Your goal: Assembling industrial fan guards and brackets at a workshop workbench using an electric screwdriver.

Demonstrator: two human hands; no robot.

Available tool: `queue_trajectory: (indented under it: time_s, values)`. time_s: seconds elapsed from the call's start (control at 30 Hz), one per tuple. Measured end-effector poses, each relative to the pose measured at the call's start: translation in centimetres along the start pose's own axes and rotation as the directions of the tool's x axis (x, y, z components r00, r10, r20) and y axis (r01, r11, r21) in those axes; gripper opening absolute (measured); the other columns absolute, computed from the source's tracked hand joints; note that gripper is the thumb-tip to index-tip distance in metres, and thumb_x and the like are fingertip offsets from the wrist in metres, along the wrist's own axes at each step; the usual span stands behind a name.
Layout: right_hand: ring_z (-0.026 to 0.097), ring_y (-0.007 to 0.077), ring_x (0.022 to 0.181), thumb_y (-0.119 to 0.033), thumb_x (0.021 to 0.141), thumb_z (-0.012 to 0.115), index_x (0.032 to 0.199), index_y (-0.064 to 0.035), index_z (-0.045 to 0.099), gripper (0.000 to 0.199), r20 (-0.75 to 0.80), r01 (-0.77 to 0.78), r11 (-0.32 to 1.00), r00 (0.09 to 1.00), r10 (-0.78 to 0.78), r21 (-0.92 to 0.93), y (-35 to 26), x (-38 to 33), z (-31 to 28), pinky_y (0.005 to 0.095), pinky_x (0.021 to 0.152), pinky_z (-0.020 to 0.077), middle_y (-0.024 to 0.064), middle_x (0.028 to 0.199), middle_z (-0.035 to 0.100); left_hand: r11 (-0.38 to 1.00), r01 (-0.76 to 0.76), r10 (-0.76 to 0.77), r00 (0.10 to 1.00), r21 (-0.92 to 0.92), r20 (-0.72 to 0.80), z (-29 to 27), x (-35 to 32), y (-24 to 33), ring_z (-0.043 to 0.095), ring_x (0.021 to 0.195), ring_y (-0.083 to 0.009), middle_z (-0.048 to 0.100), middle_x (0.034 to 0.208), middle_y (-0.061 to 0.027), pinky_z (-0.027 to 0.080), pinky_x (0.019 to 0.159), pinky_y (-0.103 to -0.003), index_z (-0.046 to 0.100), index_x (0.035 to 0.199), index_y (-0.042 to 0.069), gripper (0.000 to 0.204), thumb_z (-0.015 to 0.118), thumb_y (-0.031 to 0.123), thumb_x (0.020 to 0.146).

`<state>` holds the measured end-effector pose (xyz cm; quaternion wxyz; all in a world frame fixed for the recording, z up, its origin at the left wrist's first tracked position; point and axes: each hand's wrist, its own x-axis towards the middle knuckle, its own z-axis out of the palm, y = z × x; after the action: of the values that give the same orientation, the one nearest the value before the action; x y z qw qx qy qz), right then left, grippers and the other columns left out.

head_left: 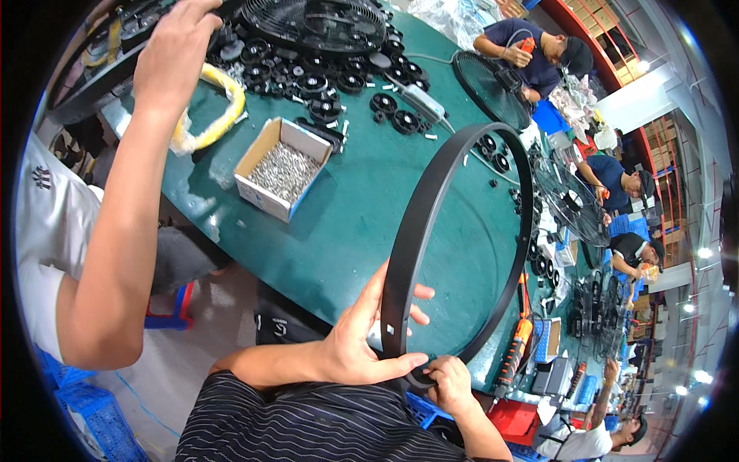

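Observation:
A wide black hoop (pixel 419 208), like a fan's rim band, stands upright at the table's near edge. My left hand (pixel 362 339) is closed around its lower left side, with the thumb along the bottom and the fingertips showing inside the hoop. At the hoop's lower end, my right hand (pixel 453 383) has its fingers curled in a grip. A small dark round part (pixel 419 377) shows between the two hands; whether it belongs to the hoop I cannot tell.
On the green table (pixel 323 223) sits an open cardboard box (pixel 260 202) of small metal fasteners. Behind it lie a yellow-wrapped coil (pixel 202 140), black round parts (pixel 312 83) and a fan guard (pixel 315 27). A co-worker's arm (pixel 123 200) reaches in at left. An orange power tool (pixel 517 346) lies right.

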<state>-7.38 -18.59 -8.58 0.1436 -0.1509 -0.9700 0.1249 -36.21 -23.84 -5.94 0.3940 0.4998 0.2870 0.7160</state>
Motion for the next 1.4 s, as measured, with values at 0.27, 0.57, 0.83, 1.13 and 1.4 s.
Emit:
queue_trajectory:
  time_s: [0.27, 0.57, 0.83, 1.13, 1.4]
  values:
    - [0.061, 0.0273, 0.073, 0.004, 0.057, 0.066, 0.096, -0.0048, 0.049, 0.043, 0.022, -0.042, 0.998, 0.999, 0.04, 0.056, -1.2, 1.6, -0.5, 0.0378, 0.061, 0.0487, 0.0097, 0.09, 0.063, 0.998, 0.047, -0.044, 0.997, 0.05, -0.056, -1.7, 0.9, -0.7, 0.057, 0.115, -0.0254, 0.045, 0.139, -0.024, 0.051, 0.087, -0.037, -0.009, 0.155, 0.0, 0.128, 0.084, 0.012, 0.069]
    - [0.059, 0.0345, 0.1, -0.002, 0.069, 0.074, 0.112, 0.0025, 0.06, 0.046, 0.054, -0.156, 0.985, 0.986, 0.159, -0.068, -2.9, 5.6, 1.6, 0.045, 0.09, 0.0493, 0.0173, 0.108, 0.058, 0.28, 0.203, -0.051, 0.979, 0.938, -0.197, -7.0, 0.5, -4.2, 0.022, 0.146, -0.0445, 0.032, 0.151, -0.0323, 0.014, 0.12, -0.052, 0.029, 0.145, -0.015, 0.084, 0.062, 0.02, 0.076]
    - [0.059, 0.0355, 0.111, -0.023, 0.073, 0.082, 0.119, -0.0003, 0.06, 0.056, -0.099, -0.231, 0.971, 0.967, 0.236, 0.061, -1.9, 5.4, -0.3, 0.0515, 0.101, 0.045, 0.0184, 0.118, 0.059, 0.079, 0.14, -0.102, 0.986, 0.987, -0.131, -7.4, 2.2, -6.4, 0.03, 0.142, -0.046, 0.041, 0.145, -0.0309, 0.019, 0.118, -0.056, 0.041, 0.136, -0.014, 0.07, 0.059, 0.014, 0.074]
    - [0.057, 0.0348, 0.112, -0.015, 0.067, 0.081, 0.118, -0.0016, 0.059, 0.057, -0.487, -0.55, 0.717, 0.809, 0.33, -0.428, 11.0, -2.1, -11.6, 0.0502, 0.103, 0.0427, 0.016, 0.116, 0.059, 0.083, 0.117, -0.144, 0.984, 0.99, -0.104, -7.4, 0.9, -6.6, 0.021, 0.148, -0.0402, 0.037, 0.153, -0.0225, 0.011, 0.12, -0.055, 0.034, 0.145, -0.009, 0.072, 0.052, 0.01, 0.078]
    - [0.047, 0.0371, 0.13, -0.007, 0.063, 0.076, 0.131, -0.0024, 0.053, 0.072, -0.526, -0.588, 0.32, 0.809, 0.263, -0.743, 28.4, -0.6, -19.6, 0.0489, 0.113, 0.0336, 0.0202, 0.136, 0.051, 0.138, 0.266, -0.076, 0.963, 0.954, -0.258, -8.3, 0.6, -5.1, 0.029, 0.14, -0.048, 0.04, 0.146, -0.0273, 0.018, 0.117, -0.057, 0.04, 0.139, -0.01, 0.076, 0.062, 0.013, 0.07]
